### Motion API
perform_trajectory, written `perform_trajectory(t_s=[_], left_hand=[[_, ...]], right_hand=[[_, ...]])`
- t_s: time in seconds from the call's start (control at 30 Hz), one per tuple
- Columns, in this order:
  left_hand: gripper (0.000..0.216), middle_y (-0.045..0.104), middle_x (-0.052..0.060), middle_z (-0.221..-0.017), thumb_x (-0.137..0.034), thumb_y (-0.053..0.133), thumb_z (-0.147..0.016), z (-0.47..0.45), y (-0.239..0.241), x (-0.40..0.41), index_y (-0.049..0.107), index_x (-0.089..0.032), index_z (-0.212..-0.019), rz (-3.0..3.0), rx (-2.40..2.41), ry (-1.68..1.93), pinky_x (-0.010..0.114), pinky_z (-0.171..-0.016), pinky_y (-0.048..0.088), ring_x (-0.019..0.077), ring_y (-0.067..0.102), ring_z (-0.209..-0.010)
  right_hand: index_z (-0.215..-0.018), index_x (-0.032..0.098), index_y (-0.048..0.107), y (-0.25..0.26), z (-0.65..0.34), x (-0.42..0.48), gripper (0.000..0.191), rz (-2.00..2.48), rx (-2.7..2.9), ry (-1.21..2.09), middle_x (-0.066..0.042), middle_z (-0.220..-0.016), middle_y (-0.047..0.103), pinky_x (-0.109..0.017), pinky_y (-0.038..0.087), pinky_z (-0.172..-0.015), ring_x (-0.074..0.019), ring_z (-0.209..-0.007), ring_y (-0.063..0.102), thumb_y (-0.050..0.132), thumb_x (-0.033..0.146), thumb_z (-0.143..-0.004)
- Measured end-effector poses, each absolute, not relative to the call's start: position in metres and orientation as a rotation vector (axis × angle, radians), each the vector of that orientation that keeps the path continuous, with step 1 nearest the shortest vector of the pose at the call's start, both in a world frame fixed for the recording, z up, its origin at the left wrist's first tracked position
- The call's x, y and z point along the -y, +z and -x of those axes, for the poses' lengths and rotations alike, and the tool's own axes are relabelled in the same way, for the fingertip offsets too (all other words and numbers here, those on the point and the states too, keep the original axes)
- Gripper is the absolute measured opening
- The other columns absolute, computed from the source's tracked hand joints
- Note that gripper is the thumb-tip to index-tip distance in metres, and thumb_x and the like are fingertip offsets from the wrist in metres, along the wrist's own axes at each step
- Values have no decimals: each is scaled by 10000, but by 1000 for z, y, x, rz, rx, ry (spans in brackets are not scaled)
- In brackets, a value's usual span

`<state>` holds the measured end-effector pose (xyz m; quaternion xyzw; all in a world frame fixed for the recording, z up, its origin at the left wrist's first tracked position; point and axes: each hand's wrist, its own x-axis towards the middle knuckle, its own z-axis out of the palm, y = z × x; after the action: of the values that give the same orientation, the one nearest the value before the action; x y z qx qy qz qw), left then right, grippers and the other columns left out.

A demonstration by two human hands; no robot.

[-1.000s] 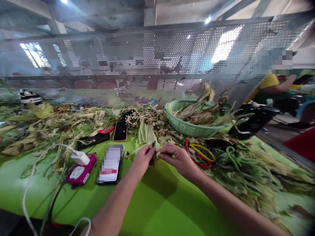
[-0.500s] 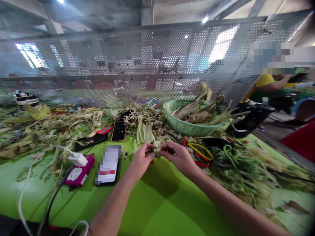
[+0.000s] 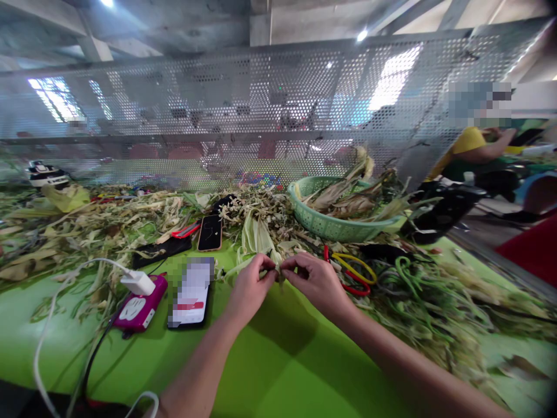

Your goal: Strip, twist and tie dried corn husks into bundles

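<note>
Between my two hands is a small piece of pale corn husk (image 3: 279,259), mostly covered by fingertips. My left hand (image 3: 253,283) pinches it from the left with thumb and forefinger. From the other side my right hand (image 3: 310,280) pinches it too, the fingertips of both hands nearly touching. Just beyond the hands, a broad pale green husk leaf (image 3: 256,234) lies on the pile. Scissors with red and yellow handles (image 3: 354,268) lie to the right of my right hand.
A green plastic basket (image 3: 335,228) with dried husks stands behind, before a perforated metal screen (image 3: 243,104). Left lie a lit phone (image 3: 191,293), a dark phone (image 3: 210,233) and a purple power strip (image 3: 143,307) with cables. Green strands (image 3: 418,284) spread right. A person in yellow (image 3: 470,145) sits far right.
My fingertips have drawn slightly closer together over the husk, covering more of it. The left hand's fingers have curled in a little. The things on the table have stayed put.
</note>
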<state>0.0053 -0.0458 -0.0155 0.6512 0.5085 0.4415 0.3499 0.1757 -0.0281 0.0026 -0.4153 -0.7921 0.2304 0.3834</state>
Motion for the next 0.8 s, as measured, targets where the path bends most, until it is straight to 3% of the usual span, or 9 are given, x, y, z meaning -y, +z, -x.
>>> perform_trajectory(t_s=[0.37, 0.6, 0.8], left_hand=[[69, 648, 14, -876, -208, 532, -825, -6, -18, 44, 575, -218, -878, -1706, -1279, 1143, 261, -770, 449, 160, 598, -844], [85, 619, 15, -876, -222, 505, -843, -5, -14, 45, 576, -202, -886, -1585, -1235, 1155, 258, -757, 438, 145, 564, -820], [81, 568, 6, -825, -254, 540, -820, -7, -10, 47, 539, -190, -868, -1393, -1127, 1184, 242, -670, 436, 129, 532, -739]], right_hand=[[-747, 192, 641, 0, -173, 26, 81, 1041, 2020, 594, -24, -739, 629, -271, 437, -647, -168, -703, 573, 591, 217, -805], [-761, 170, 610, -3, -171, 24, 130, 985, 1816, 1141, 2, -706, 571, -257, 422, -657, -141, -687, 530, 592, 292, -801], [-767, 172, 584, 3, -170, 26, 150, 1005, 1812, 1113, 1, -716, 539, -266, 411, -671, -147, -703, 504, 579, 320, -794]])
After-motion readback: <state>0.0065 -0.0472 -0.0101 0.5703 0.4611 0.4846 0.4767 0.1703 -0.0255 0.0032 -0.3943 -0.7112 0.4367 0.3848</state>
